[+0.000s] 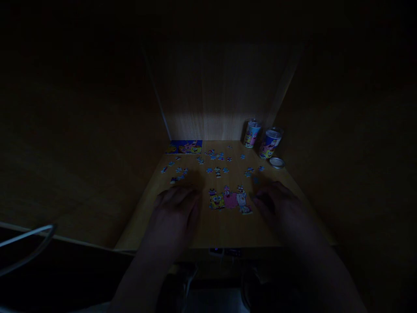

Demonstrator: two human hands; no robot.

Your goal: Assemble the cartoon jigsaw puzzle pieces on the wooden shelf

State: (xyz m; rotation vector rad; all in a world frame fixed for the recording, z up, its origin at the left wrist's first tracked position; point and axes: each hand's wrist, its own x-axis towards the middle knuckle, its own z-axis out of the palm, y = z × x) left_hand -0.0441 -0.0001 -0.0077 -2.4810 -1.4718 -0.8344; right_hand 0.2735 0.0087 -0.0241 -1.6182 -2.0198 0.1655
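Observation:
A partly joined cartoon puzzle (230, 200) lies on the wooden desk (221, 230) between my hands. My left hand (177, 208) rests palm down just left of it, fingers stretched toward loose pieces (177, 178). My right hand (275, 204) lies palm down just right of the puzzle, fingers spread, its tips close to the puzzle's edge. Neither hand visibly holds anything, though the scene is very dark. Several loose pieces (216, 156) are scattered farther back.
A picture card (185, 147) lies at the back left. Two printed cans (251, 133) (270, 143) stand at the back right, with a round lid (276, 162) beside them. Wooden walls close the desk in on three sides. A thin metal bar (29, 243) shows at lower left.

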